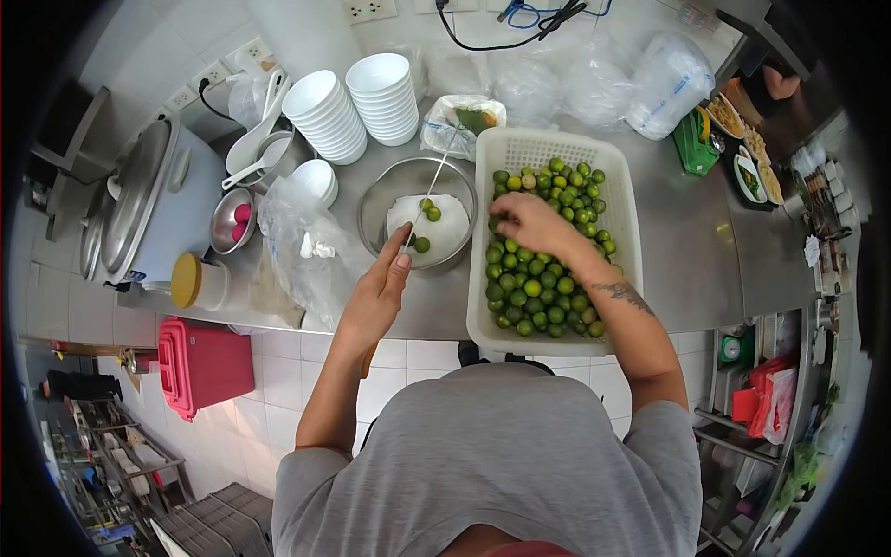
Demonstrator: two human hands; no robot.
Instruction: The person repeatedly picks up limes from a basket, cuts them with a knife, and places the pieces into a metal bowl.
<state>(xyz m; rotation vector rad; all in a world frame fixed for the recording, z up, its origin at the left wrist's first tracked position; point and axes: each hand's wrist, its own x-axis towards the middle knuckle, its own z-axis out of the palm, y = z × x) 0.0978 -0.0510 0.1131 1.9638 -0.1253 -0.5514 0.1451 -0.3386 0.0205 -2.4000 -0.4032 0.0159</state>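
We saw the right hand (529,223) reaching down into the white basket (624,200), its fingers curled among the limes (548,278) that filled most of it; whether it had actually closed on one we could not tell, since the back of the hand hid the fingertips. The left hand (379,295) rested at the near rim of the steel bowl (369,212), clenched around a thin knife (422,206) whose blade ran up and across the bowl. Inside the bowl lay something white (a cloth or a bag, we could not say which) with three limes on it. The basket stood just beside the bowl on the steel desk (687,251), touching or nearly so. Behind the bowl stood two stacks of white bowls (353,107), and to their left a smaller metal bowl (230,221) held something pink. A crumpled clear plastic bag (302,246) lay left of the steel bowl, and a yellow-lidded jar (197,281) sat near the desk's front edge.
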